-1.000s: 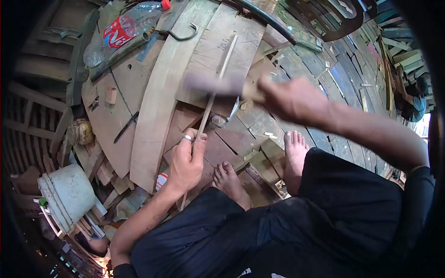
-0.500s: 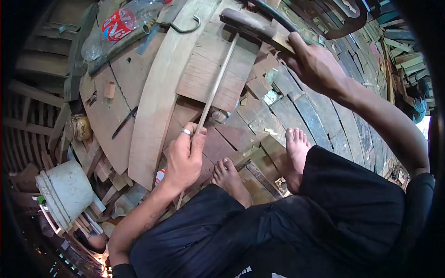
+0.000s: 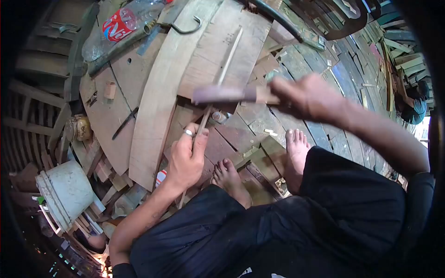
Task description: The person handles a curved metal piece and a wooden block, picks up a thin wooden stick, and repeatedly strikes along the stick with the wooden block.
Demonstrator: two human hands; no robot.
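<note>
My left hand (image 3: 187, 157), with a ring on one finger, pinches a long thin wooden strip (image 3: 230, 58) that slants up over a flat board (image 3: 208, 60). My right hand (image 3: 308, 99) is wrapped round the short handle of a planer-like tool with a dark wooden body (image 3: 222, 94). The tool lies across the strip above my left hand and is blurred by motion. Beyond it the strip's far end rests over the board.
A long curved plank (image 3: 160, 97) lies left of the board, with a metal hook (image 3: 187, 28) on it. Further left are a plastic bottle (image 3: 123, 28), a dark blade (image 3: 125, 123), a jar (image 3: 79, 128) and a white bucket (image 3: 67, 192). Another person (image 3: 415, 104) sits far right.
Over the last second my right hand and the tool went up toward the strip's far end, then came back down toward my left hand. My left hand has hardly moved.
</note>
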